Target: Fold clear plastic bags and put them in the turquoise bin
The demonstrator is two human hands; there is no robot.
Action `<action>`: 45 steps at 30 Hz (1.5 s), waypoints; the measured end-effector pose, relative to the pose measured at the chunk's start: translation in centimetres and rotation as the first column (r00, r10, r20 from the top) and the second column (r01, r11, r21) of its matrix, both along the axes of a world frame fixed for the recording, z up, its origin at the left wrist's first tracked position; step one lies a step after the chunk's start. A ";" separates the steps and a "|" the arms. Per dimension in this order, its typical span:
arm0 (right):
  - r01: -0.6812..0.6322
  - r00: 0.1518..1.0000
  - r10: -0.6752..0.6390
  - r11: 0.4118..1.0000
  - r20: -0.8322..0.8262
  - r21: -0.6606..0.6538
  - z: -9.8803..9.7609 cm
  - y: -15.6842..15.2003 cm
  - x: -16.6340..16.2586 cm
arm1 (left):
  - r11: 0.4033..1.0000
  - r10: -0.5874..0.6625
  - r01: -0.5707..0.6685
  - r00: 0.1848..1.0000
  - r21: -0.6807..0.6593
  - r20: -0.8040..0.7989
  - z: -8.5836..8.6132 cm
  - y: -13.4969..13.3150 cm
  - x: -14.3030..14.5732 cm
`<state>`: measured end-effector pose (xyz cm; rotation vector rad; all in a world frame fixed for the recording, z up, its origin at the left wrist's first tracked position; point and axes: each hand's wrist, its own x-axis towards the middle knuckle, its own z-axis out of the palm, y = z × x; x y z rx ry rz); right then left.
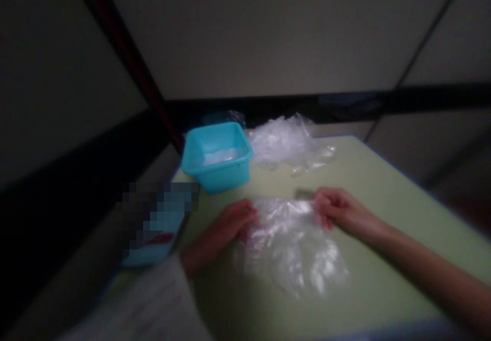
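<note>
A clear plastic bag (291, 249) lies flat on the pale green table (376, 187) in front of me. My left hand (226, 226) pinches the bag's upper left corner with its fingers closed. At the upper right corner, my right hand (337, 210) grips the bag's top edge, also closed. The picture is dim and blurred, so what is inside the bag cannot be made out.
A turquoise plastic tub (217, 157) stands at the table's far left corner. A heap of clear plastic bags (286, 141) lies beside it at the back. A blue object (157, 228), partly pixelated, sits at the left edge. A dark pole (126, 54) slants up behind the tub.
</note>
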<state>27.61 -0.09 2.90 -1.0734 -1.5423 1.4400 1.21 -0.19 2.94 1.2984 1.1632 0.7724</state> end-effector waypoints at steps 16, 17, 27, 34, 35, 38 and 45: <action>-0.424 0.834 0.523 0.813 0.178 -0.400 0.3 -0.2 2.7 | 0.924 0.299 -0.269 0.951 0.271 -0.078 -0.6 1.2 -0.2; -0.486 0.770 0.610 0.751 0.188 -0.447 0.8 -0.4 2.9 | 0.881 0.369 -0.321 0.926 0.347 -0.080 -0.5 1.4 -0.3; -0.449 0.774 -0.019 0.688 0.633 0.570 0.9 -0.6 1.5 | 0.782 0.379 -0.179 0.897 0.597 -0.227 -0.9 0.2 0.8; -0.675 0.559 -0.016 0.573 0.829 0.466 -1.5 -0.6 0.8 | 0.755 0.283 0.089 0.849 0.650 -0.446 -1.5 -0.8 1.1; -0.674 0.559 -0.017 0.572 0.829 0.467 -1.5 -0.7 0.8 | 0.743 0.268 0.124 0.846 0.658 -0.462 -1.6 -0.9 1.1; -0.657 0.583 -0.021 0.576 0.812 0.487 -1.5 -0.6 0.8 | 0.724 0.244 0.163 0.848 0.671 -0.470 -1.7 -1.1 1.1; -0.701 0.574 0.058 0.549 0.817 0.454 -0.3 -0.8 0.8 | 0.857 0.198 -0.032 0.942 0.514 -0.272 -1.3 -0.7 1.3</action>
